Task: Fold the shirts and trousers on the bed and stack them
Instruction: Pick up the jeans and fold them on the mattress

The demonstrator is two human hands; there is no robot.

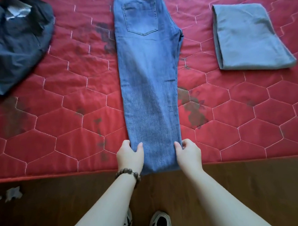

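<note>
Two hands pinching long denim jeans [148, 88], quilted red mattress [64, 104]

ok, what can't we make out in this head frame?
- Waistband of the blue denim jeans: cut off by the top edge.
- Hem of the jeans: partly hidden by both hands, left, right.
- Crumpled dark navy garment: type unclear, cut by the left edge.

Centre: jeans [147, 74] lengthwise on bed [64, 104]
Upper left: loose garment [13, 46]
Upper right: folded garment [247, 37]
</note>
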